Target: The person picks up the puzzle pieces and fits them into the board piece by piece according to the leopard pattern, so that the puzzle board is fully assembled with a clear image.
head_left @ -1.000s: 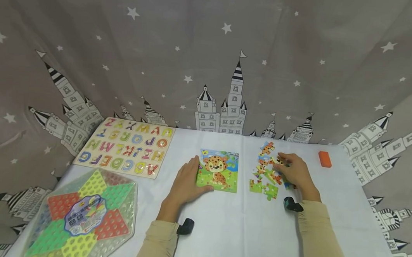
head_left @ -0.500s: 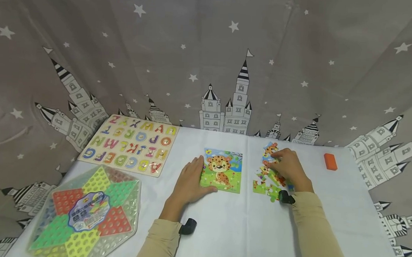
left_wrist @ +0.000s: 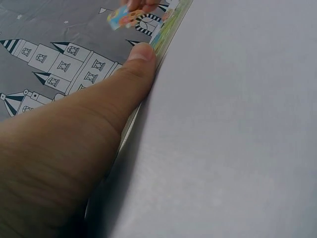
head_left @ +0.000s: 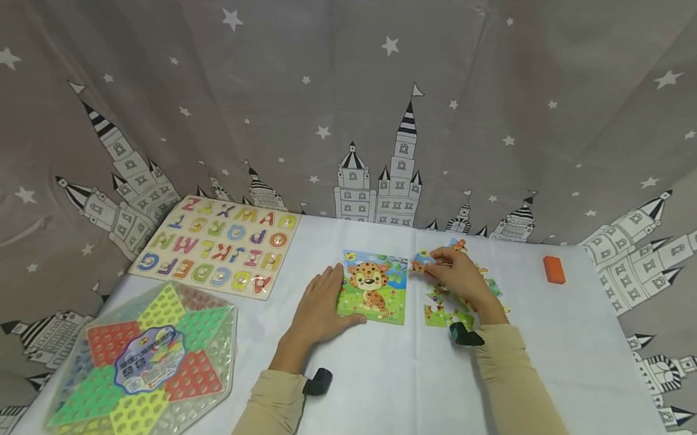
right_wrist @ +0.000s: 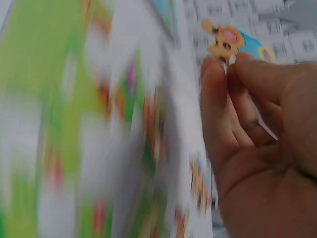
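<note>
A square leopard picture lies flat on the white table. My left hand rests against it, fingers along its left side and thumb at its lower edge. In the left wrist view that thumb touches the picture's edge. My right hand pinches a jigsaw piece between thumb and fingertips, just off the picture's upper right side. The right wrist view shows the piece with an orange ear and blue background. Several loose jigsaw pieces lie beneath and around the right hand, which partly hides them.
A wooden alphabet board lies at the back left. In front of it is a clear-covered board with a coloured star. An orange block sits at the far right, and a grey castle-print curtain hangs behind the table.
My right hand has picked a jigsaw piece out of the pile and carried it left towards the leopard picture. The left hand has stayed against the picture. The head view has shifted slightly.
</note>
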Motion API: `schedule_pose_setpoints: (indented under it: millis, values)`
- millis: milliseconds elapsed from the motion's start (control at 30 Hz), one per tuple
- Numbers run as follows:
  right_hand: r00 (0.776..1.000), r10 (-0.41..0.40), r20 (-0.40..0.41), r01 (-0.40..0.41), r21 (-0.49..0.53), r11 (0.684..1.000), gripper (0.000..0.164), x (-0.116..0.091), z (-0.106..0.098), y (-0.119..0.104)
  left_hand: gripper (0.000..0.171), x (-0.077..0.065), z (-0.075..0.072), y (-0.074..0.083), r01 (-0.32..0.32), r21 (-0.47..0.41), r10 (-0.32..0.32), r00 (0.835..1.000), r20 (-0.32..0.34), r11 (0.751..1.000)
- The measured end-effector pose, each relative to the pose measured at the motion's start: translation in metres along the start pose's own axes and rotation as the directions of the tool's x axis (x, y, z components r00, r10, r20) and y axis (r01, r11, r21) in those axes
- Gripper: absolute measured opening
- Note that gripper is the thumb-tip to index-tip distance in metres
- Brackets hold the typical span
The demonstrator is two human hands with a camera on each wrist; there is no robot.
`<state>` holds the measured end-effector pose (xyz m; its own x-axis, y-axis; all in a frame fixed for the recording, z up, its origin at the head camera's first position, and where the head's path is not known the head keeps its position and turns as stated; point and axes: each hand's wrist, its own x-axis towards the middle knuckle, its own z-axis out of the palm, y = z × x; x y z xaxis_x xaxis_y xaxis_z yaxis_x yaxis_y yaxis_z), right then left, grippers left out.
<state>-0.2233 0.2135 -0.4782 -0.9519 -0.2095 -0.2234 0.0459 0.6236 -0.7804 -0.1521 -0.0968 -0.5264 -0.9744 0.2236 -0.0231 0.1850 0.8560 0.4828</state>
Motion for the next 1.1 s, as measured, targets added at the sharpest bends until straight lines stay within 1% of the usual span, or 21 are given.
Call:
schedule_pose_setpoints:
  millis: [33, 133, 200, 233, 267, 400, 467, 567, 633, 700, 800, 967, 1033, 1100]
  values:
    - [0.999, 0.000, 0.042, -0.001, 0.014, 1.000, 0.043, 0.003, 0.006, -0.007, 0.122, 0.000, 0.000, 0.000, -0.002, -0.002, 0.002, 1.000, -0.001, 1.000]
    - [0.990, -0.020, 0.139, 0.025, -0.032, 0.999, 0.042, 0.014, 0.027, -0.028, 0.122, 0.000, 0.000, -0.001, -0.002, 0.000, 0.002, 1.000, 0.004, 1.000]
    - [0.985, -0.045, 0.167, 0.062, -0.095, 0.994, 0.041, 0.022, 0.041, -0.040, 0.122, 0.001, 0.000, -0.001, -0.006, 0.004, 0.006, 1.000, 0.004, 1.000]
    - [0.984, -0.058, 0.167, 0.079, -0.125, 0.989, 0.040, 0.025, 0.048, -0.044, 0.122, 0.002, 0.000, -0.001, -0.007, 0.006, 0.007, 1.000, 0.006, 1.000]
    - [0.984, -0.070, 0.164, 0.094, -0.150, 0.984, 0.039, 0.028, 0.054, -0.048, 0.122, 0.002, 0.001, 0.000, -0.008, 0.010, 0.008, 1.000, 0.008, 1.000]
    - [0.986, -0.104, 0.130, 0.128, -0.187, 0.974, 0.035, 0.033, 0.072, -0.057, 0.122, 0.002, 0.001, 0.000, -0.009, 0.012, 0.009, 1.000, 0.016, 1.000]
    - [0.987, -0.113, 0.119, 0.135, -0.205, 0.969, 0.038, 0.031, 0.078, -0.060, 0.121, 0.001, 0.001, 0.000, -0.006, 0.013, 0.006, 1.000, 0.017, 1.000]
    - [0.982, -0.148, 0.118, 0.174, -0.251, 0.952, 0.046, 0.029, 0.085, -0.062, 0.121, -0.001, 0.000, 0.000, -0.001, 0.013, 0.000, 1.000, 0.013, 1.000]
    - [0.978, -0.175, 0.113, 0.200, -0.268, 0.942, 0.047, 0.029, 0.090, -0.064, 0.120, -0.002, -0.002, -0.001, 0.001, 0.015, -0.001, 1.000, 0.005, 1.000]
    - [0.976, -0.195, 0.094, 0.213, -0.269, 0.939, 0.045, 0.030, 0.095, -0.066, 0.121, -0.002, -0.002, -0.002, 0.003, 0.023, -0.003, 1.000, 0.003, 1.000]
    - [0.977, -0.206, 0.045, 0.211, -0.261, 0.942, 0.041, 0.033, 0.102, -0.071, 0.121, -0.001, -0.002, -0.003, 0.000, 0.028, 0.000, 1.000, 0.003, 1.000]
    - [0.985, -0.167, -0.034, 0.151, -0.281, 0.948, 0.037, 0.039, 0.112, -0.079, 0.119, -0.001, -0.001, -0.002, -0.021, 0.034, 0.021, 1.000, 0.013, 0.999]
    - [0.988, -0.145, -0.050, 0.127, -0.273, 0.954, 0.037, 0.040, 0.113, -0.081, 0.119, -0.001, 0.000, -0.001, -0.026, 0.038, 0.026, 1.000, 0.010, 0.999]
    - [0.990, -0.134, -0.047, 0.117, -0.259, 0.959, 0.037, 0.041, 0.112, -0.082, 0.118, -0.002, 0.000, -0.001, -0.027, 0.046, 0.026, 1.000, 0.004, 0.999]
